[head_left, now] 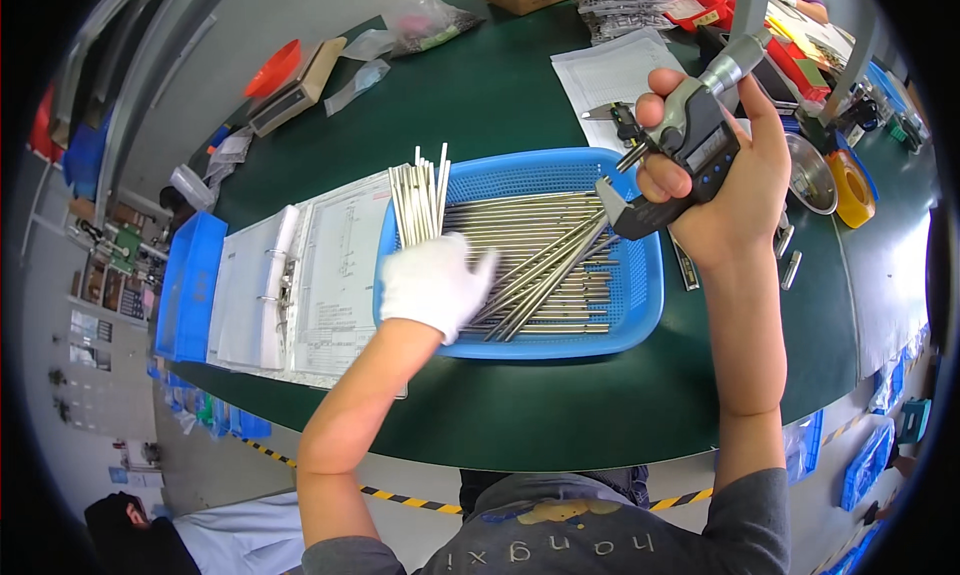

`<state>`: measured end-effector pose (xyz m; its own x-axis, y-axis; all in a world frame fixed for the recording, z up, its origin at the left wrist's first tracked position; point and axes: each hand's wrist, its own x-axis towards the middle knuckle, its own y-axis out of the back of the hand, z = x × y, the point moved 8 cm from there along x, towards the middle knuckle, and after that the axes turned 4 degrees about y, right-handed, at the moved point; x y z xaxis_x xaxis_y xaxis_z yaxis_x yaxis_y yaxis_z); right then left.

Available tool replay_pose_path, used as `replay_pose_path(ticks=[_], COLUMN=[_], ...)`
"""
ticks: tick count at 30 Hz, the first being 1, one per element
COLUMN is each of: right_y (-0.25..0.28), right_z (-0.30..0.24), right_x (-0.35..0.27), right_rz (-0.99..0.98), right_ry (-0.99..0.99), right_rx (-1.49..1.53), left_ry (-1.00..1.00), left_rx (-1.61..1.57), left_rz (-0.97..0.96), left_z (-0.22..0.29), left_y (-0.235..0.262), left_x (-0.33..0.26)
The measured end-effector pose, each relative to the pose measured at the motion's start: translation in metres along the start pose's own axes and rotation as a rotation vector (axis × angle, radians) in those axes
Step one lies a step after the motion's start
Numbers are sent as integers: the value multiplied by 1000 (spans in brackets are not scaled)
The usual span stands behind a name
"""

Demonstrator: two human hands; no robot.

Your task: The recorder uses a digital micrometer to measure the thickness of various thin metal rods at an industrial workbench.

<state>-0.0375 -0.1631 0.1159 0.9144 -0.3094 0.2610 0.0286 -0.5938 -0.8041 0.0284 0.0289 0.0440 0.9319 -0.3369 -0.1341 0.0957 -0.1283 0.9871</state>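
My left hand point(436, 283), in a white glove, is closed round a bundle of thin metal rods point(418, 201) at the left side of a blue mesh basket point(648, 305). The ends of the bundle stick out above the glove, and its thumb points right. More metal rods point(530, 232) lie in the basket, most side by side, with several slanting across the top. Bare, my right hand point(738, 190) grips a digital micrometer point(690, 140) above the basket's right end. The micrometer's frame points left, and I cannot make out a rod in its jaws.
An open ring binder point(272, 285) and a blue bin point(190, 287) sit left of the basket. Paper sheets point(590, 73) lie behind it. To the right are a metal bowl point(812, 175) and a yellow tape roll point(853, 197). A scale point(295, 87) stands at the far left.
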Motion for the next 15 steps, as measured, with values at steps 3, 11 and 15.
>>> replay_pose_path(ticks=[3, 11, 15], right_y=[1, -1, 9], right_z=[11, 56, 91], right_x=[-1, -8, -14], right_rz=[47, 81, 110], right_ry=[-58, -209, -338], right_rx=[-19, -129, -200], left_ry=[104, 149, 109], left_rx=[133, 6, -248], left_rz=[-145, -80, 9], left_z=[-32, -41, -48], left_y=[-10, -16, -9], left_x=[8, 10, 9])
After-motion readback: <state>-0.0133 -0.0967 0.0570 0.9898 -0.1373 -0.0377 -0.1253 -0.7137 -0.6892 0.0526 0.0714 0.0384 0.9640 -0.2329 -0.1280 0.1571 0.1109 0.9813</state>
